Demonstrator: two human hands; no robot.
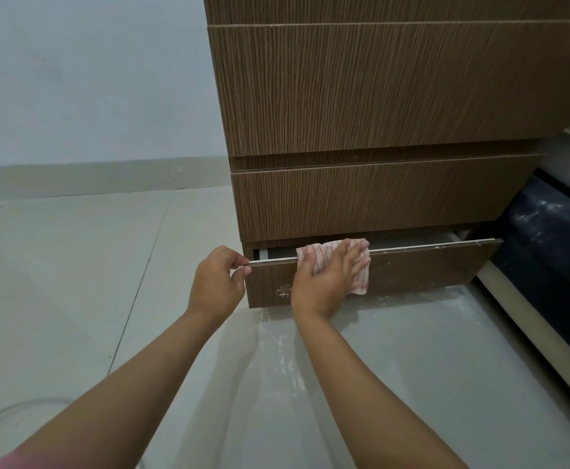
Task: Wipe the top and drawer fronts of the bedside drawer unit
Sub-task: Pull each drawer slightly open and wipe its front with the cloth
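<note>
Head view shows the brown wood-grain laminate drawer unit (378, 96) with its bottom drawer front (412, 269) pulled out at about five o'clock; the left hand (214, 282) pinches the front's thin top edge at the corner. The right hand (327, 275), fingers spread flat, presses a soft white, red-striped cloth (331, 253) over that edge. The panel looks stiff and smooth, the rag limp and light, best held beneath a flat palm; pale dusty smears mark the panel at seven o'clock from the cloth.

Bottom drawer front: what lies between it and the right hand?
In the head view, a red-striped white cloth lies pressed between the right hand and the bottom drawer front.
</note>
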